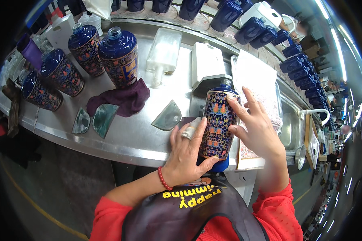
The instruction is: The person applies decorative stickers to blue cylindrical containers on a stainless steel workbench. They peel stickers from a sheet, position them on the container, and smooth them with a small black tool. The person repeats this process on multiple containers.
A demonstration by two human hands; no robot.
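Observation:
A dark blue bottle with a colourful floral pattern lies tilted in front of me, its clear neck pointing away. My left hand grips its left side, with the thumb at the base and a white wrap around one finger. Spread fingers of my right hand rest on the bottle's upper right, the index fingertip near the shoulder. Behind the neck is a dark angled stand. Beside my left hand lies a greenish translucent scraper-like piece. Printed pattern sheets lie to the right.
Several patterned blue bottles stand at left by a purple cloth and two more green pieces. A clear bottle lies near a white container. Plain blue bottles line a conveyor behind; a sink is at right.

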